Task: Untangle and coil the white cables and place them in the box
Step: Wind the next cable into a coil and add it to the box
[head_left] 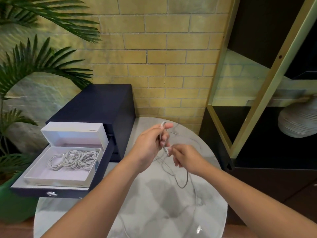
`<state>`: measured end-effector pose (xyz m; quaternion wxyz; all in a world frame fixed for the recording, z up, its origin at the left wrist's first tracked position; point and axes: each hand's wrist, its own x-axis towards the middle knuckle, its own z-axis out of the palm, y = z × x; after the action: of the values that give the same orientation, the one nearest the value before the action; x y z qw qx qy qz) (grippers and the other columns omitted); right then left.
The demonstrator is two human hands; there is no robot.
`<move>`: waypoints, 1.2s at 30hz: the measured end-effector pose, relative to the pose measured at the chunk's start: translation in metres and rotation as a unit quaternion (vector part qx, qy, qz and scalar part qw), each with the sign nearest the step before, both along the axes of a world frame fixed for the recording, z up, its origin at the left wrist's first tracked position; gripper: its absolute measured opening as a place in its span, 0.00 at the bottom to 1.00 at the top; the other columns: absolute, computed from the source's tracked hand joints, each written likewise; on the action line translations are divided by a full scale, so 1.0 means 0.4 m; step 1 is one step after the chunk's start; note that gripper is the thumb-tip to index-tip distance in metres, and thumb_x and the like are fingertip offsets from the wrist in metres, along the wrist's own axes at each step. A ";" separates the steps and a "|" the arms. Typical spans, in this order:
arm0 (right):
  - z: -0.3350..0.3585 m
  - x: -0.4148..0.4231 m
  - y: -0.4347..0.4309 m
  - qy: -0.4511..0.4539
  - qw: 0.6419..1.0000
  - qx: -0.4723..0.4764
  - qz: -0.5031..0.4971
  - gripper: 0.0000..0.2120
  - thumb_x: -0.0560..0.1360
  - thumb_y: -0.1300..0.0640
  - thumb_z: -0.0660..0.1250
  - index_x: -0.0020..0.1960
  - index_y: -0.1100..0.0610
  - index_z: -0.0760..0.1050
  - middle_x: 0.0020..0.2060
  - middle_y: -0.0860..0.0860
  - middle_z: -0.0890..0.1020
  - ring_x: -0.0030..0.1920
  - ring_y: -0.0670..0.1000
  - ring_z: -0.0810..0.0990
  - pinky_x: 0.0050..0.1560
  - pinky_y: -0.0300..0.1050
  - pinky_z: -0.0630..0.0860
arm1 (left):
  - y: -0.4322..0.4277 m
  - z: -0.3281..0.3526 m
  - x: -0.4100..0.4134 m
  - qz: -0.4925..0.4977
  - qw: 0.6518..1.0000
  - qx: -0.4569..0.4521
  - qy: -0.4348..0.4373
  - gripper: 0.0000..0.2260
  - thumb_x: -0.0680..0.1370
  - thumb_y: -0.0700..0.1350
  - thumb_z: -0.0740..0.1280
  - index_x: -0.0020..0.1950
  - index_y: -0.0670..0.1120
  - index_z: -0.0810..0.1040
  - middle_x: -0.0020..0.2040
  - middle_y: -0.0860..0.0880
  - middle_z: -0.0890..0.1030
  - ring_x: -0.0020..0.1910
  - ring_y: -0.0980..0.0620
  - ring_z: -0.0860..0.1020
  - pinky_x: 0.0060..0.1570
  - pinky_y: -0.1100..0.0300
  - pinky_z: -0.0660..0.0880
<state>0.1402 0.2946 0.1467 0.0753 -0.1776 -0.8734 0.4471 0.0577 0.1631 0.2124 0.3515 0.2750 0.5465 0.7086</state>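
Gripping a thin white cable (181,176) in the left hand (151,145), fingers curled round a few turns of it, above the far half of the round table (154,212). Pinching the plug end in the right hand (184,158), also above the table. Hangs from both in a slack, narrow loop low over the table's glossy, grey-veined marble top; cannot tell whether touching it. Left of the table, lying in a shallow white cardboard box (56,180): coiled cables (73,159), wound into round bundles. Resting in an open dark drawer (51,190), just beside the table's left edge. Bare tabletop on the near side, out to the curved rim. Beyond the table, rough yellow brick wall (163,57).
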 end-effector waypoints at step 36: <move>0.163 0.000 0.112 0.230 0.942 0.241 -0.043 0.07 0.77 0.53 0.66 0.47 0.55 0.80 0.38 0.46 0.80 0.39 0.46 0.77 0.40 0.45 0.75 | -0.033 -0.027 -0.035 0.000 0.909 -0.245 0.337 0.14 0.83 0.52 0.56 0.52 0.50 0.81 0.39 0.54 0.74 0.41 0.55 0.75 0.43 0.67 0.73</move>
<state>0.1402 0.3395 0.2121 0.3333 -0.0837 -0.9056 0.2486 0.0435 0.1500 0.2016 0.2032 0.4025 0.7888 0.4176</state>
